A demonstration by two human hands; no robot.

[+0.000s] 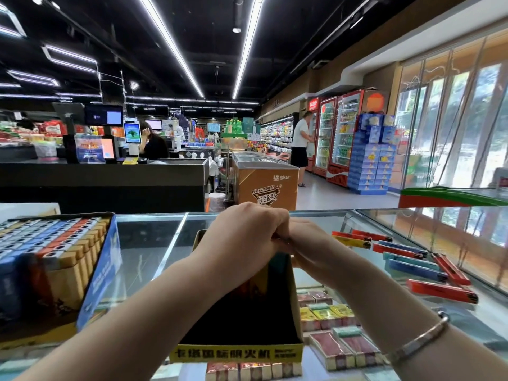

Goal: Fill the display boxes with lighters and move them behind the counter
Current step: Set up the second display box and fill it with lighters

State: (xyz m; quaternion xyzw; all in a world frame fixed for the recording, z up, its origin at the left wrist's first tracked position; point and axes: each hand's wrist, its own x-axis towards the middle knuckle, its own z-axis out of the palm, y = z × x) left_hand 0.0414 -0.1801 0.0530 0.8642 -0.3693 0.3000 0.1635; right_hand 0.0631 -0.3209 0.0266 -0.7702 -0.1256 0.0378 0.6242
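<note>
Display box (242, 320) under both hands (275, 237)

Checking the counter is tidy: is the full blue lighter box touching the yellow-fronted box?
Apart. The head view shows bare glass between the full blue box and the yellow-fronted box.

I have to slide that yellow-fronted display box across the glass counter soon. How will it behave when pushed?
The yellow-fronted display box looks like thin cardboard and mostly empty, so probably light and easily dented. It rests on the smooth glass counter, so it should slide readily, perhaps skew. Its tall back panel, where both hands meet, may make it tip if pushed high.
</note>
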